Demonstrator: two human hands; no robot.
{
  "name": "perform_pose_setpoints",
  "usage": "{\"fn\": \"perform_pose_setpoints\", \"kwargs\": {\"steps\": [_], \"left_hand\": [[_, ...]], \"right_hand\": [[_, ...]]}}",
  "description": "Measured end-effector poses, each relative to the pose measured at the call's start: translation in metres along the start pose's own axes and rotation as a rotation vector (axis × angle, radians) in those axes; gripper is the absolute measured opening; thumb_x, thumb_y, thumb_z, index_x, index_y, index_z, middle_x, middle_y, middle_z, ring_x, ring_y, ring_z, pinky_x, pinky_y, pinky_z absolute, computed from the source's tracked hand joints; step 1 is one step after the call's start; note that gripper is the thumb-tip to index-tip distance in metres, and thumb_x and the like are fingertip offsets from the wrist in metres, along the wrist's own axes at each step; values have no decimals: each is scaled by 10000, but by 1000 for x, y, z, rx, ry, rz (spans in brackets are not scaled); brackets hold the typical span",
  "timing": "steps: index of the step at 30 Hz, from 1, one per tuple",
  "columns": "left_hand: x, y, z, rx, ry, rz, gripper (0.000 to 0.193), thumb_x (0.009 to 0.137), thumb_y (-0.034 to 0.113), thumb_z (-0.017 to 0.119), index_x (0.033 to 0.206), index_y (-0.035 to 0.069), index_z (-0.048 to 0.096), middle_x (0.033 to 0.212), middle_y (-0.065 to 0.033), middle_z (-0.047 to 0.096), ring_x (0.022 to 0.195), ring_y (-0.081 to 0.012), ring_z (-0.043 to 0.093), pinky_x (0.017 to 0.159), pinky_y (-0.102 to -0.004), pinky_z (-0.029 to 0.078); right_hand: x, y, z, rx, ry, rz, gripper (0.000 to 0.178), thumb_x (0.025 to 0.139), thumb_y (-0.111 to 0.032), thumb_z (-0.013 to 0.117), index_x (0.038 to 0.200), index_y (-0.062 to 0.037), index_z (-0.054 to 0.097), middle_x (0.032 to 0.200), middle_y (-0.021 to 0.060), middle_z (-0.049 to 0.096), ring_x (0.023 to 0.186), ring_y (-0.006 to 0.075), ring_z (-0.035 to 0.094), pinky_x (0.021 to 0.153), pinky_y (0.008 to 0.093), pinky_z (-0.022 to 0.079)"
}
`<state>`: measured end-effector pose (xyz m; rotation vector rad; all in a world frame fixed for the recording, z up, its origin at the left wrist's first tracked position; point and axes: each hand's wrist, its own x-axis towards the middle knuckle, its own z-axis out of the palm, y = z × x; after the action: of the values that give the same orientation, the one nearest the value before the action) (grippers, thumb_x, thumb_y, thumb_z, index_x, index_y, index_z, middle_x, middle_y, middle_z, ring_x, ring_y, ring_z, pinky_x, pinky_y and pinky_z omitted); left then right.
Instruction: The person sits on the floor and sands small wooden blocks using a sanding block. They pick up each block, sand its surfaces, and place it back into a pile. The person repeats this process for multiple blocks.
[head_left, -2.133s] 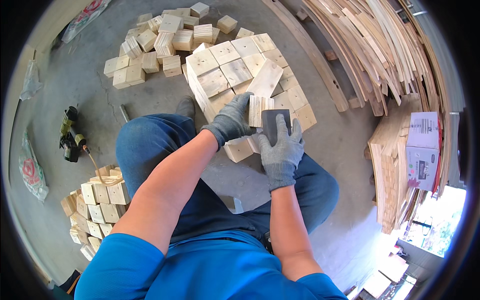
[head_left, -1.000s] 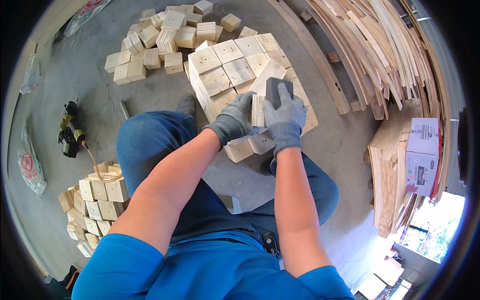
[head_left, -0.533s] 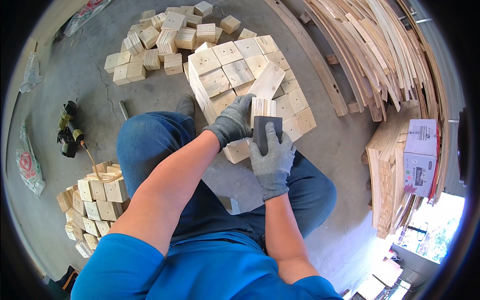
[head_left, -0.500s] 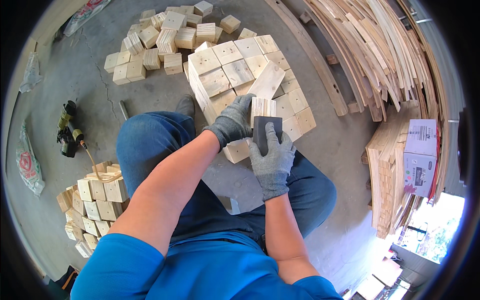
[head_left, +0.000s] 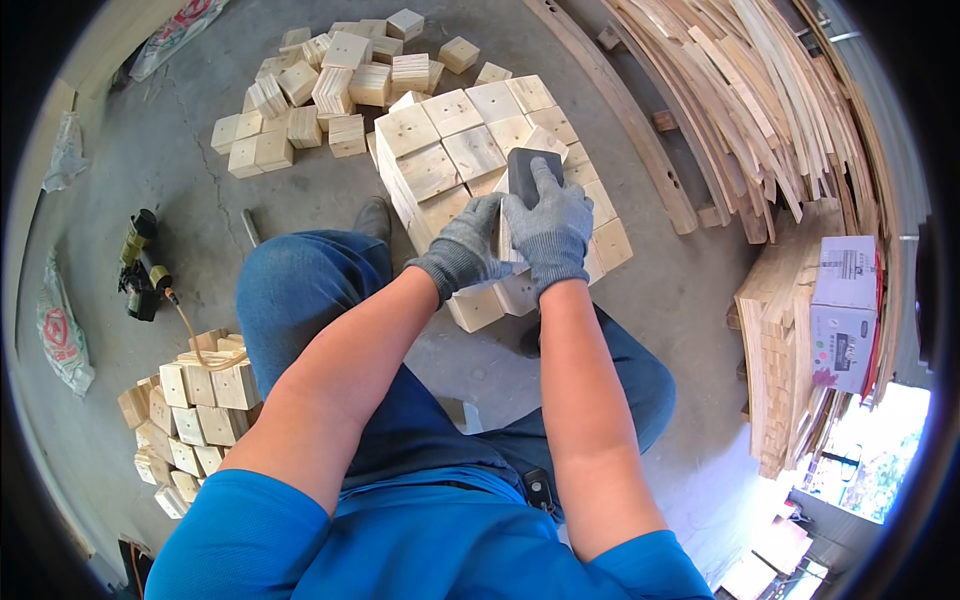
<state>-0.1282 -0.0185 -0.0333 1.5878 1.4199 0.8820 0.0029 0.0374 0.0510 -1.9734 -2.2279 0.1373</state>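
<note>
My left hand (head_left: 464, 246), in a grey knit glove, is closed on the side of a small layered wooden block (head_left: 506, 240). In my right hand (head_left: 552, 226), gloved the same way, is a dark rectangular sanding block (head_left: 526, 180). Its index finger lies along the top of that dark block, which covers much of the wooden piece beneath. Both hands rest over a large stack of wooden blocks (head_left: 473, 150) between my knees. Part of another pale board (head_left: 545, 139) shows just beyond the sanding block.
Loose wooden blocks (head_left: 350, 50) lie heaped at the far left. More blocks (head_left: 200, 400) are stacked by my left leg, near a nail gun (head_left: 137, 265) with a hose. Long planks (head_left: 720, 100) and a cardboard box (head_left: 843, 315) line the right side.
My right hand has pushed the sanding block forward, away from my body, over the wooden block. My left hand stays in nearly the same place, still gripping.
</note>
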Motion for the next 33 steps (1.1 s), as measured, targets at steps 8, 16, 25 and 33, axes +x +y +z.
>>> {"fn": "perform_pose_setpoints", "kwargs": {"steps": [8, 16, 25, 33], "left_hand": [[7, -24, 14, -26, 35, 44, 981, 743, 349, 975, 1537, 80, 465, 1478, -239, 536, 1411, -414, 523, 1213, -435, 427], [7, -25, 15, -8, 43, 57, 1055, 690, 369, 999, 1547, 98, 448, 1482, -238, 538, 1403, -429, 542, 1196, -451, 456], [2, -6, 5, -12, 28, 14, 1099, 681, 355, 1011, 1576, 109, 422, 1503, -226, 526, 1429, -395, 519, 1211, -437, 435], [3, -24, 13, 32, 54, 28, 1045, 693, 337, 1001, 1551, 118, 447, 1480, -218, 539, 1401, -398, 543, 1193, -433, 454]], "right_hand": [[-108, 15, -17, 79, -16, -80, 728, 849, -406, 849, 1502, -156, 648, 1393, 285, 597, 1249, 473, 591, 1078, 569, 490], [-121, 27, -12, 66, 69, -157, 679, 849, -351, 833, 1478, -161, 661, 1387, 277, 582, 1207, 479, 612, 1035, 568, 514], [5, 0, -12, 12, -74, 15, 630, 889, -414, 803, 1460, -180, 676, 1315, 255, 648, 1201, 447, 642, 1022, 536, 546], [-55, 19, -6, 68, 46, -88, 690, 868, -396, 827, 1497, -182, 643, 1362, 273, 616, 1236, 463, 611, 1045, 554, 522]]}}
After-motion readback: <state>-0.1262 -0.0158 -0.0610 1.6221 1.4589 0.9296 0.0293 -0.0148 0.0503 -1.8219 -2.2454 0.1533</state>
